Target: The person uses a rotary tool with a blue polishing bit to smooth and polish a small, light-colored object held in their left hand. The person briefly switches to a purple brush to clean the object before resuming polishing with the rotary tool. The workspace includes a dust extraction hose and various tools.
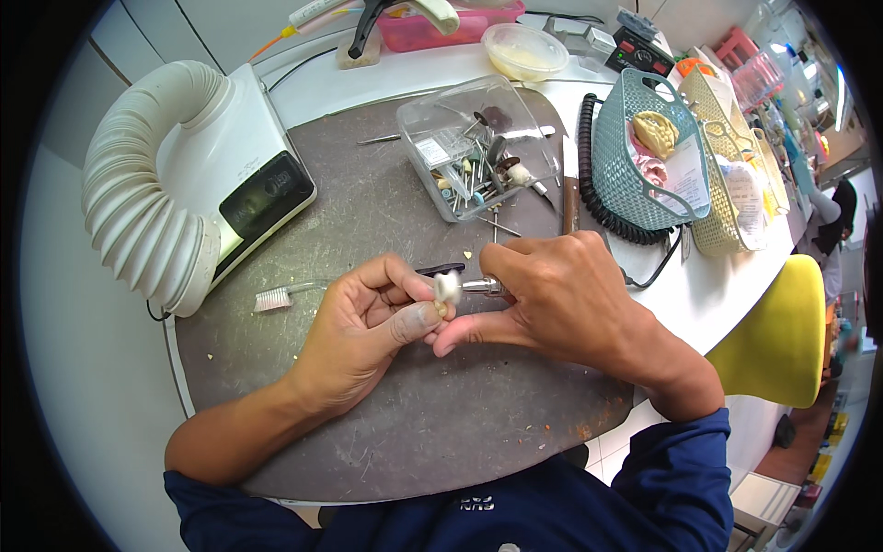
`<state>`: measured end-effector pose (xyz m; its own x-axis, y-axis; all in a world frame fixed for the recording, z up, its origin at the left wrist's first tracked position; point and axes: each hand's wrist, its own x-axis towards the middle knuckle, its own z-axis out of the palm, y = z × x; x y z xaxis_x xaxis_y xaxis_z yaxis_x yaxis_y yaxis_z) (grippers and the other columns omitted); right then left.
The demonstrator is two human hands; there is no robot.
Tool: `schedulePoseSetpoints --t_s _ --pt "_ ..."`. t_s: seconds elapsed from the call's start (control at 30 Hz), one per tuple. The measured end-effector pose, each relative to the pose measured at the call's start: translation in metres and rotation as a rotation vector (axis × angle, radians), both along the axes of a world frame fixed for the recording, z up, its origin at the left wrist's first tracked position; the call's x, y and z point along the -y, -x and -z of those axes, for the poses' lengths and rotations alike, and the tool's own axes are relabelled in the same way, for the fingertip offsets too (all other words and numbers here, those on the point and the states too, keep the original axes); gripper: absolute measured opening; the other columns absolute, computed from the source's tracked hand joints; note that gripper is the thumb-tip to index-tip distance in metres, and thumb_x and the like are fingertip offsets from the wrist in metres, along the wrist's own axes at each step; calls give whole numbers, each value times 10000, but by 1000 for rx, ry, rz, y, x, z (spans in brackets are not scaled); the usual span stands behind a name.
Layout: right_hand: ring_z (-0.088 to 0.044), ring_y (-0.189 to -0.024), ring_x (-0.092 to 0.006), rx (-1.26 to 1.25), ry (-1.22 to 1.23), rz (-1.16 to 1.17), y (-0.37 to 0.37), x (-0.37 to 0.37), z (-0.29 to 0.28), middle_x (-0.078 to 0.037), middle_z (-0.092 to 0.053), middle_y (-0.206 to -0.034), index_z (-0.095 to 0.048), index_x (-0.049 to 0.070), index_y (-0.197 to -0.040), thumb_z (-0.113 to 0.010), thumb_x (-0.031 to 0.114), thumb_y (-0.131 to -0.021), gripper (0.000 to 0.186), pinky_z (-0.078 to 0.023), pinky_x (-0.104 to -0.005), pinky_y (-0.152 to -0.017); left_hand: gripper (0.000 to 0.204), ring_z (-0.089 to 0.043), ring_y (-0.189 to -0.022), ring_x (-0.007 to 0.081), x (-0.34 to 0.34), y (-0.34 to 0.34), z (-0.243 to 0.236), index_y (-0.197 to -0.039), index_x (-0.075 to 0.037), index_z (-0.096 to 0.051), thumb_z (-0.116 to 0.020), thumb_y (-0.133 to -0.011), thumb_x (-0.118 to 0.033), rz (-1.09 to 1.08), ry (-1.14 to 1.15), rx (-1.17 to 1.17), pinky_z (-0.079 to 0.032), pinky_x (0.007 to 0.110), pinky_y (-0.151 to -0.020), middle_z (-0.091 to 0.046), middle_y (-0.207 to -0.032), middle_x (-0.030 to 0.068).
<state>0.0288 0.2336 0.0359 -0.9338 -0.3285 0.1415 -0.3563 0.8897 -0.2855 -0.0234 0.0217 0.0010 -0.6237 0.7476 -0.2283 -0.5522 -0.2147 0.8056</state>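
Note:
My right hand (566,290) is wrapped round a metal rotary handpiece (482,286), its thumb stretched toward the left hand. A white polishing wheel (447,284), blurred, sits at the handpiece's tip. Between thumb and fingers, my left hand (363,317) pinches a small yellowish tooth-like piece (442,309), mostly hidden by the fingertips. Wheel and piece are right beside each other and look to be touching. Just behind the wheel shows a dark slim object (443,270). A toothbrush (276,298) with pale bristles lies left of my left hand.
A clear plastic box (441,198) of rotary bits stands beyond my hands on the grey mat (405,432). At left is a white machine (248,161) with a ribbed hose (138,193). A wooden-handled knife (571,198), a coiled black cord (589,184) and a blue basket (607,147) stand at right.

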Motion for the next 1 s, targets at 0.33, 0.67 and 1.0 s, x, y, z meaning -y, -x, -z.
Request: schedulePoseSetpoints --t_s 0.33,0.67,1.0 --pt "-617 -456 -281 -32 -1 -37 0 0 2 -131 -609 -562 -566 22 -643 -568 739 -783 731 -467 -362 -439 206 -602 -820 111 3 3 -3 -911 -93 -515 -714 -874 -131 58 17 18 -495 244 -747 -619 -929 67" --pt "-617 -457 -283 -59 5 -37 1 1 3 -134 -612 -569 -555 26 -639 -569 741 -782 729 -472 -364 -447 208 -592 -835 120 4 7 -5 -915 -80 -530 -718 -872 -155 93 3 57 -483 252 -767 -608 -921 73" --pt "-621 -461 -283 -94 8 -48 1 0 6 -135 -610 -554 -572 25 -638 -572 747 -775 735 -473 -361 -449 186 -606 -820 107 3 9 -6 -925 -73 -534 -706 -880 -126 110 16 64 -502 243 -759 -617 -919 68"
